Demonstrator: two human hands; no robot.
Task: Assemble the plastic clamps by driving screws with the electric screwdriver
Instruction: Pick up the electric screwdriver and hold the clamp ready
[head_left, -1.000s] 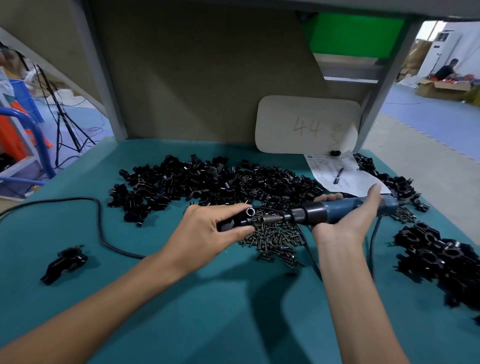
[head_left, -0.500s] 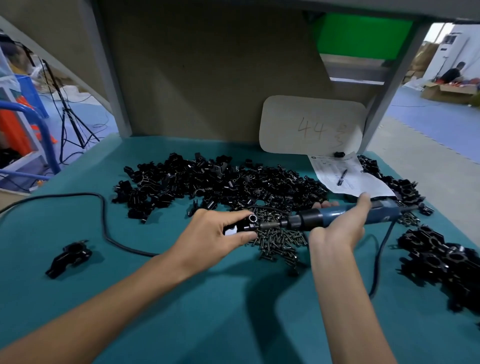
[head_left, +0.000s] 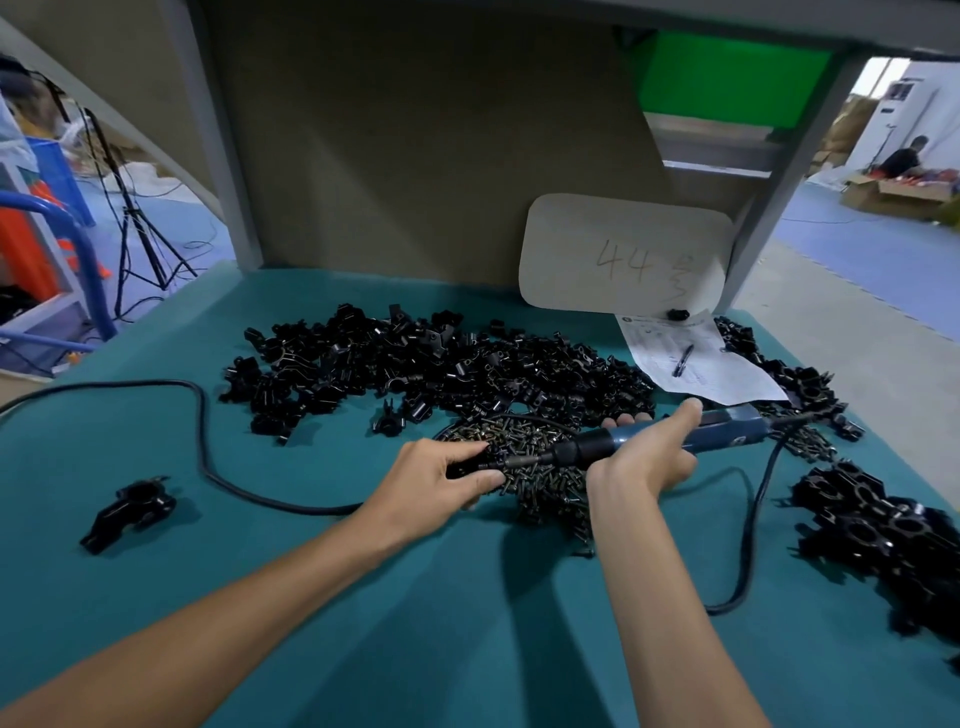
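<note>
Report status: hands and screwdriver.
Right hand grips electric screwdriver. Left hand pinches clamp at its tip. Screw pile underneath, nothing blocking.

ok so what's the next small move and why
Probably steady the clamp in the left hand and press the screwdriver in to drive: the right hand grips it and its tip meets the clamp over the screw pile. Whether a screw is seated is hidden.

We note the right hand (head_left: 644, 465) gripping the screwdriver (head_left: 732, 435), which lies nearly level. Its tip meets a clamp (head_left: 470, 469) pinched in the left hand (head_left: 436, 480), over a heap of screws (head_left: 540, 470). Loose clamp parts (head_left: 441, 364) are piled behind on the teal table (head_left: 363, 623).
</note>
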